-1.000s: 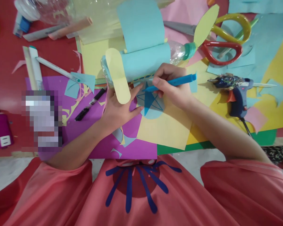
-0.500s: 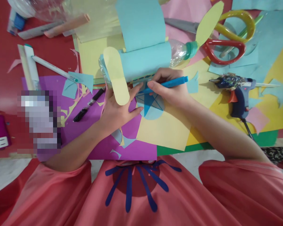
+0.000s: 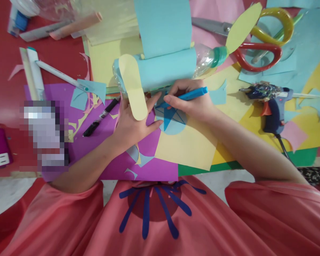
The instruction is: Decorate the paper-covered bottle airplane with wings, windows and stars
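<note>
My right hand [image 3: 193,101] grips a blue marker [image 3: 198,92], its tip low over the upper left of a light-blue paper circle [image 3: 177,127]. A star is drawn on that circle, with its left part filled in darker blue. My left hand [image 3: 133,129] lies spread beside the circle, forefinger and thumb reaching its left edge. A pale yellow rounded paper strip [image 3: 134,96] covers some of the left fingers. Just beyond both hands lies a clear plastic bottle [image 3: 202,58] wrapped in light-blue paper [image 3: 168,67], with a green cap [image 3: 219,57].
Large scissors [image 3: 258,57] with yellow and red handles lie at the upper right, below them a glue gun [image 3: 272,106] with a cable. A black pen [image 3: 101,117], a white pen [image 3: 60,74] and paper scraps [image 3: 80,99] lie left. A purple sheet [image 3: 149,170] borders the near edge.
My right hand and the marker have shifted slightly left over the star. My left hand stays in place. The whole view has moved a little.
</note>
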`<state>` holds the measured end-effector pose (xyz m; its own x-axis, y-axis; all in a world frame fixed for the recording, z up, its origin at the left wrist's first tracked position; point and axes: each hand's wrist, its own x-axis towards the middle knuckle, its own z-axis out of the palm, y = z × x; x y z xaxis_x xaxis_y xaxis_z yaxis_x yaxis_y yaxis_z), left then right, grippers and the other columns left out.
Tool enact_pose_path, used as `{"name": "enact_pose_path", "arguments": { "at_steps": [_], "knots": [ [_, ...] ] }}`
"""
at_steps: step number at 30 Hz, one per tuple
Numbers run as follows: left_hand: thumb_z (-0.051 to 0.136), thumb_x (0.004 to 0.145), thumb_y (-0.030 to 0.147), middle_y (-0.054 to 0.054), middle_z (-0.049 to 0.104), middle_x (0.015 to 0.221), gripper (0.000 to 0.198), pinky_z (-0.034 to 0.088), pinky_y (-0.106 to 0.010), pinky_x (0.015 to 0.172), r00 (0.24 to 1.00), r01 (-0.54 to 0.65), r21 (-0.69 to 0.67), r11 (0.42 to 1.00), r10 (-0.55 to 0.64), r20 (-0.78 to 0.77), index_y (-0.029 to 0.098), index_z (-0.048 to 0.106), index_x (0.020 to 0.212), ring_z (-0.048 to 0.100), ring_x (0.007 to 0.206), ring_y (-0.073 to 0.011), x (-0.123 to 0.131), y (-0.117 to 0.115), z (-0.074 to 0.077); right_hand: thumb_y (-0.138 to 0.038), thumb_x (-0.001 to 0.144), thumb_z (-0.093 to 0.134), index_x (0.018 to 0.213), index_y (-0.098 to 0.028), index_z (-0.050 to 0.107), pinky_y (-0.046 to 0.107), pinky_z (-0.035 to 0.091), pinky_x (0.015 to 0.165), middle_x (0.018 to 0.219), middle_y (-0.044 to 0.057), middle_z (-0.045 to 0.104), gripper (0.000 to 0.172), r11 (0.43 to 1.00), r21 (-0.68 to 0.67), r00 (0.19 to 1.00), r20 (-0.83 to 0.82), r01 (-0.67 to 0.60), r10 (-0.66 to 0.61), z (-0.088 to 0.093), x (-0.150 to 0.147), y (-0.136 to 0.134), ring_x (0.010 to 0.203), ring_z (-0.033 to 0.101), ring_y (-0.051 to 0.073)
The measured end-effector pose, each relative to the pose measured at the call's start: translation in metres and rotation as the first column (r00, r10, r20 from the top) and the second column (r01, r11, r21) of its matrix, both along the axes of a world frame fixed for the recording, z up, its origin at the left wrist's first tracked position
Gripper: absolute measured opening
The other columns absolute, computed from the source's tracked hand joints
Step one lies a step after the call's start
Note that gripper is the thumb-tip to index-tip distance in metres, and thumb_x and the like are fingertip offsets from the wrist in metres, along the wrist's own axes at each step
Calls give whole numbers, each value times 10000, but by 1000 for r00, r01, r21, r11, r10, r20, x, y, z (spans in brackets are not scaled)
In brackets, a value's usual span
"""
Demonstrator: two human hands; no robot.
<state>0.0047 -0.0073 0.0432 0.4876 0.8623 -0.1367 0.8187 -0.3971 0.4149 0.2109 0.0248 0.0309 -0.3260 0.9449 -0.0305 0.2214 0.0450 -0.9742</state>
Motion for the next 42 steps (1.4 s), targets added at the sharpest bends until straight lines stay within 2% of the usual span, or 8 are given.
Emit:
{"name": "enact_pose_path", "arguments": {
  "at_steps": [9,15,23,28,36,42],
  "knots": [
    [603,931,399,-76,697,1121,571,367,-552,1146,1000,2,16,1000,-2,25,275,476,1474,616,1186,-318,-3,-1,-2,-477,785,810,697,-226,601,283,556,563,637,-13,631,338,1000,5,1000,9,-22,22,-2,1,1,657,640,156],
    [619,927,384,-82,682,1199,617,300,-568,1202,1000,3,22,1000,-3,20,278,435,1506,579,1269,-332,-3,-1,-3,-446,781,812,661,-217,596,281,541,550,609,-19,613,337,1000,14,999,33,-20,19,-2,1,1,605,600,140],
    [623,928,378,-97,687,1232,604,335,-572,1181,1000,0,4,1000,0,19,264,454,1497,599,1251,-338,-1,0,0,-393,788,807,662,-221,612,293,545,564,616,-22,625,289,1000,17,1000,28,-12,12,0,0,0,582,584,135],
    [623,931,372,-95,683,1232,620,316,-571,1192,1000,-1,8,1000,0,20,263,434,1511,584,1274,-337,-1,0,0,-373,799,799,641,-215,591,283,523,564,588,-27,582,305,1000,23,999,45,-1,0,-1,1,1,572,559,128],
    [619,932,371,-107,669,1279,623,299,-579,1201,1000,1,18,1000,-2,19,238,443,1514,570,1302,-346,0,-1,-1,-433,825,757,695,-201,578,264,468,544,625,-18,580,320,996,61,997,39,-63,61,-3,1,1,584,522,118],
    [631,926,351,-101,678,1255,654,314,-570,1194,1000,-5,-14,1000,5,-1,257,416,1536,591,1276,-340,0,0,1,-370,844,719,662,-201,555,262,455,551,598,-26,555,298,994,64,993,81,-86,81,-4,4,3,587,491,112]
  ]
}}
